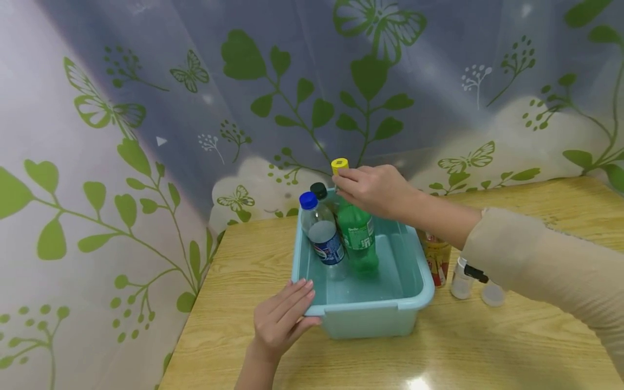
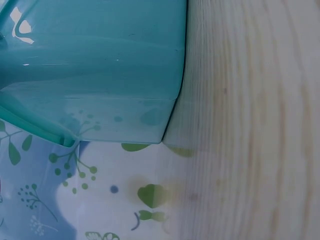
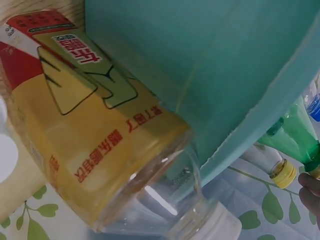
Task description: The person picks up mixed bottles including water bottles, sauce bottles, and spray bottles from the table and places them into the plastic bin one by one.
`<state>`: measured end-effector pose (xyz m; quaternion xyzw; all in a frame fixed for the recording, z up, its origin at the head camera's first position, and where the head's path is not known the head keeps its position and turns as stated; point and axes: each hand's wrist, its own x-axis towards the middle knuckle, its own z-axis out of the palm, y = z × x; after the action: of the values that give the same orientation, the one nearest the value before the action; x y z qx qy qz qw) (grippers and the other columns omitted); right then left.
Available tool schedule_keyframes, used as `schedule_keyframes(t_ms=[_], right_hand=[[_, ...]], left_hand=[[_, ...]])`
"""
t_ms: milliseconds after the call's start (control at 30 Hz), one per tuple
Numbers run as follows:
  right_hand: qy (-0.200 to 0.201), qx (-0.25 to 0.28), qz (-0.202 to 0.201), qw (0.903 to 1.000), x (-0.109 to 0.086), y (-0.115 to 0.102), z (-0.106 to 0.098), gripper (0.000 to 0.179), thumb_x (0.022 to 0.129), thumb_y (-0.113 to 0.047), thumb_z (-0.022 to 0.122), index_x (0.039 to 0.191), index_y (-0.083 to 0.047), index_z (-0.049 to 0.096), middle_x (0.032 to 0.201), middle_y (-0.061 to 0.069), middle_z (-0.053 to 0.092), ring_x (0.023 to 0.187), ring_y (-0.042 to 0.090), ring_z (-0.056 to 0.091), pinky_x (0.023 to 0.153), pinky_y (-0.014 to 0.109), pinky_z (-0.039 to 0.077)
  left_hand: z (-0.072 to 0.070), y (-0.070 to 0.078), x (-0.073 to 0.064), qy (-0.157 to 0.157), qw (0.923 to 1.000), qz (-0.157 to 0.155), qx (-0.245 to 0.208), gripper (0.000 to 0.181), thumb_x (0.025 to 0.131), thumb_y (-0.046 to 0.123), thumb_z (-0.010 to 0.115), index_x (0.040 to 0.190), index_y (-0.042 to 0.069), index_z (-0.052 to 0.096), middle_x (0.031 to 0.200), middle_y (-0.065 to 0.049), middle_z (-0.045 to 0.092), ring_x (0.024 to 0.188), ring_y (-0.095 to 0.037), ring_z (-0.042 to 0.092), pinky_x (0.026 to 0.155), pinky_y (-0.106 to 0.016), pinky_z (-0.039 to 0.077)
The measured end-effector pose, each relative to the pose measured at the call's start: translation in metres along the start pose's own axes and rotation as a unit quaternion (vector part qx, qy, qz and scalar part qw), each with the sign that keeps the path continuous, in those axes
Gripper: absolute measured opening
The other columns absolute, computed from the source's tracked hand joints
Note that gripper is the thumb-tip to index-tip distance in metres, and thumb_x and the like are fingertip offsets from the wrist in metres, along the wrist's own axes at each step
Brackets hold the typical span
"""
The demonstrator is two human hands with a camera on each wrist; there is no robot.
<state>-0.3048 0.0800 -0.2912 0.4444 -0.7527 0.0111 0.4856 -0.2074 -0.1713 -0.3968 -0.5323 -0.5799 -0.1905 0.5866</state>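
Note:
My right hand [image 1: 377, 189] grips the neck of a green soda bottle [image 1: 358, 233], covering that part. A yellow cap [image 1: 339, 164] shows at the fingertips, in line with the bottle. The bottle leans inside a light-blue plastic tub [image 1: 361, 310]. To its left leans a clear bottle with a blue cap [image 1: 308, 200], and a dark-capped bottle [image 1: 319, 190] is partly hidden behind. My left hand [image 1: 283, 319] holds the tub's front left corner, fingers over the rim and thumb below. In the right wrist view, a clear bottle with a yellow cap [image 3: 283, 173] is near my fingertips [image 3: 311, 192].
Right of the tub, outside it, stands a bottle with a yellow and red label [image 3: 100, 130] and a white cap [image 3: 220, 227]. Small white containers [image 1: 461, 279] are beside it, under my right forearm. A patterned curtain [image 1: 302, 70] hangs behind the wooden table [image 1: 234, 271].

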Motion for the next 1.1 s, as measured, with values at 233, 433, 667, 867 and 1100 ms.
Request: schedule_keyframes(t_ms=[233,433,667,867,1100], right_hand=[[-0.008,-0.006,0.001,1.0000,-0.006,-0.001,-0.002,0.028,0.077,-0.019,0.079,0.099,-0.004,0.072,0.094,0.011,0.073,0.067,0.022,0.069,0.046,0.029,0.055],[-0.006,0.000,-0.002,1.0000,-0.011,-0.002,-0.005,0.028,0.074,-0.019,0.081,0.097,-0.005,0.073,0.092,0.010,0.073,0.065,0.021,0.068,0.045,0.030,0.054],[-0.154,0.097,0.130,0.9746,-0.010,-0.006,-0.032,0.033,0.080,-0.015,0.076,0.109,-0.002,0.069,0.107,0.016,0.069,0.082,0.027,0.070,0.055,0.034,0.058],[-0.220,0.178,0.219,0.9338,-0.002,-0.006,-0.044,0.031,0.082,-0.009,0.073,0.112,-0.002,0.067,0.110,0.015,0.068,0.089,0.028,0.068,0.081,0.045,0.057],[-0.196,0.194,0.205,0.9392,-0.004,-0.006,-0.036,0.028,0.084,-0.008,0.071,0.110,-0.001,0.067,0.105,0.014,0.068,0.087,0.026,0.069,0.079,0.038,0.059]], left_hand=[[-0.001,0.000,0.000,0.002,1.0000,-0.004,0.000,0.038,0.090,0.030,0.063,0.082,-0.006,0.073,0.079,-0.019,0.072,0.070,-0.028,0.071,0.074,-0.034,0.060],[-0.001,0.000,-0.001,0.004,1.0000,-0.003,-0.002,0.038,0.090,0.030,0.064,0.082,-0.006,0.073,0.080,-0.020,0.072,0.070,-0.028,0.071,0.074,-0.034,0.060],[-0.001,0.000,-0.001,0.003,1.0000,0.000,-0.003,0.038,0.090,0.030,0.063,0.083,-0.006,0.073,0.080,-0.020,0.072,0.070,-0.028,0.071,0.074,-0.035,0.060],[0.000,0.000,0.000,0.006,1.0000,-0.003,-0.001,0.039,0.090,0.030,0.063,0.083,-0.007,0.073,0.080,-0.020,0.072,0.070,-0.028,0.071,0.074,-0.035,0.060],[0.000,0.000,0.001,0.004,1.0000,-0.002,0.001,0.039,0.090,0.030,0.063,0.082,-0.007,0.073,0.079,-0.020,0.072,0.069,-0.028,0.071,0.073,-0.035,0.060]])
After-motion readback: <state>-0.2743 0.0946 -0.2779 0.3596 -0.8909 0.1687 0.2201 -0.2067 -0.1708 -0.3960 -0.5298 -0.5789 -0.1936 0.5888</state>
